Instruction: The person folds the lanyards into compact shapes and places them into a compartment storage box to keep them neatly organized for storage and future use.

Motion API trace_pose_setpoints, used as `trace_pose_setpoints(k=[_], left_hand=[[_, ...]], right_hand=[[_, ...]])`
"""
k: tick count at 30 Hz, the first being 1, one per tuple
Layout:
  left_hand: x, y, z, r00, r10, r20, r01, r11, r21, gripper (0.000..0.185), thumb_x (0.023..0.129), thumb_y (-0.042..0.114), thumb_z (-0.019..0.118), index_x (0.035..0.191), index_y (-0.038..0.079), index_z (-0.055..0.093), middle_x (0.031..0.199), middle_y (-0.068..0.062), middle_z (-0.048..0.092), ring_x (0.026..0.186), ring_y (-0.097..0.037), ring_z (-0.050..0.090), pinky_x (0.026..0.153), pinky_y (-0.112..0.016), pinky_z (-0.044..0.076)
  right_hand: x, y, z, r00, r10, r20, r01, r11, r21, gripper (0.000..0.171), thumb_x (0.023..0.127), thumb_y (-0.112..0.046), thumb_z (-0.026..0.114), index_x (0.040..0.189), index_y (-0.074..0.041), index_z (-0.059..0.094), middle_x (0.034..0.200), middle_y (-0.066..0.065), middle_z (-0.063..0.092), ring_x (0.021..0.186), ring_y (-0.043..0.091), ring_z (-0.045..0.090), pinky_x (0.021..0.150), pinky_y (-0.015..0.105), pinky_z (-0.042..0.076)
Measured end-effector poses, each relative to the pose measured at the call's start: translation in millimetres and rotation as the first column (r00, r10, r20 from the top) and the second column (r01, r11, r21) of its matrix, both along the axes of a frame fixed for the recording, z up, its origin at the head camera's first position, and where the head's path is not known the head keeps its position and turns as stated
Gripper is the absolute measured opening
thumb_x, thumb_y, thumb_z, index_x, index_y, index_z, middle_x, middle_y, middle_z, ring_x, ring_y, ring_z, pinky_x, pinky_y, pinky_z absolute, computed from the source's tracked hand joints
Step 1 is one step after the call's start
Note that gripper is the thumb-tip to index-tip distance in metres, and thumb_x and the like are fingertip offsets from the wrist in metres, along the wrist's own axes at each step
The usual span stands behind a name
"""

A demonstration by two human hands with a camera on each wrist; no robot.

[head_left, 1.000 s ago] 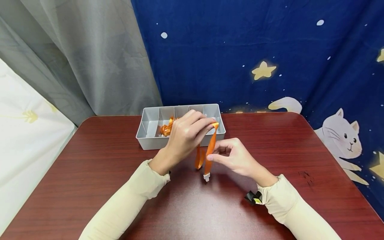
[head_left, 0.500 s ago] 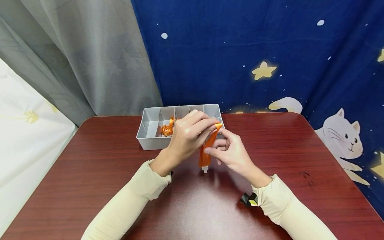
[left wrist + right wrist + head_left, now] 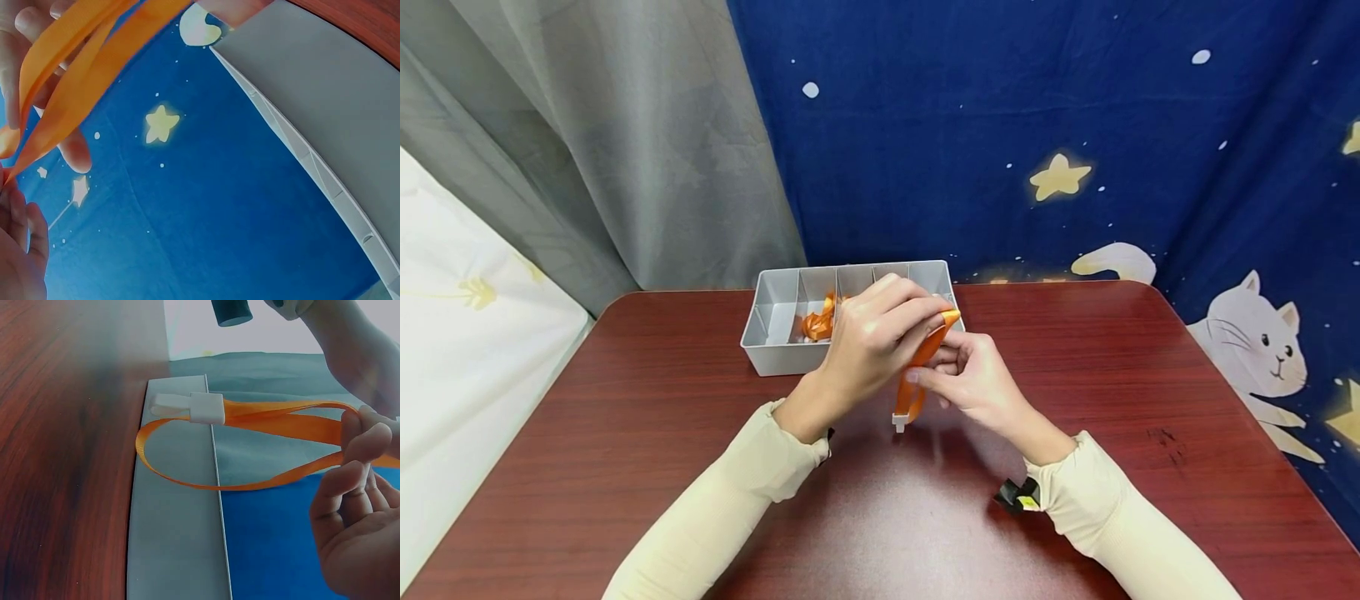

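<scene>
An orange lanyard hangs in loops in front of the grey divided box, between my two hands. My left hand pinches its folded top end between thumb and fingers. Just below and to the right, my right hand holds the straps, its thumb against their near side. At the bottom hangs a white plastic clip, above the tabletop. A loose loop of strap curves out beside the clip in the right wrist view. Orange strap spreads across the upper left of the left wrist view.
Behind the hands stands the grey box; a bundled orange lanyard lies in one compartment. My left hand hides part of the box. The reddish-brown table ends at a blue curtain and a grey curtain.
My right hand has moved up and left along the strap, closer to my left hand. The white clip has shifted left and slightly up. My left hand stays nearly still.
</scene>
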State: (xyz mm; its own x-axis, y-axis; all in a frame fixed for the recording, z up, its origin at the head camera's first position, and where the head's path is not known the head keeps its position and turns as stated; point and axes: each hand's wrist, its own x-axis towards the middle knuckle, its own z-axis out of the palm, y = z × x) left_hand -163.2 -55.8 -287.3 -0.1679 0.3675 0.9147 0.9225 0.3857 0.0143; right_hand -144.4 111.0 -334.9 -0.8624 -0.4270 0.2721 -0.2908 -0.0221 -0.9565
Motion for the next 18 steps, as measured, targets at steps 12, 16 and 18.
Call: trace_pose_setpoints(k=[12,16,18], left_hand=[[4.5,0.3,0.8,1.000,-0.009,0.008,0.010,1.000,-0.013,0.005,0.089,0.005,0.073,0.092,0.005,0.076,0.083,-0.002,0.069,0.075,-0.017,0.060,0.065,-0.027,0.052],[4.5,0.1,0.8,1.000,-0.022,0.020,0.022,1.000,-0.006,0.005,0.089,0.005,0.073,0.093,0.005,0.076,0.084,-0.003,0.069,0.075,-0.018,0.059,0.066,-0.027,0.051],[4.0,0.0,0.4,0.999,-0.027,0.027,0.027,1.000,-0.002,0.006,0.089,0.004,0.073,0.094,0.004,0.076,0.084,-0.003,0.069,0.075,-0.018,0.058,0.066,-0.027,0.050]], right_hand=[[-1.9,-1.0,0.1,0.999,0.024,-0.041,-0.021,0.997,0.074,0.009,0.087,0.002,0.072,0.093,0.007,0.067,0.058,0.008,0.058,0.041,0.016,0.045,0.040,0.021,0.036],[-2.4,-1.4,-0.2,0.998,0.029,-0.053,-0.025,0.997,0.076,0.008,0.087,0.001,0.072,0.091,0.007,0.068,0.059,0.016,0.057,0.040,0.017,0.046,0.040,0.022,0.037],[-2.6,-1.5,0.2,0.998,0.027,-0.061,-0.022,0.997,0.077,0.007,0.087,0.001,0.072,0.090,0.006,0.069,0.058,0.012,0.057,0.040,0.019,0.046,0.040,0.022,0.037]])
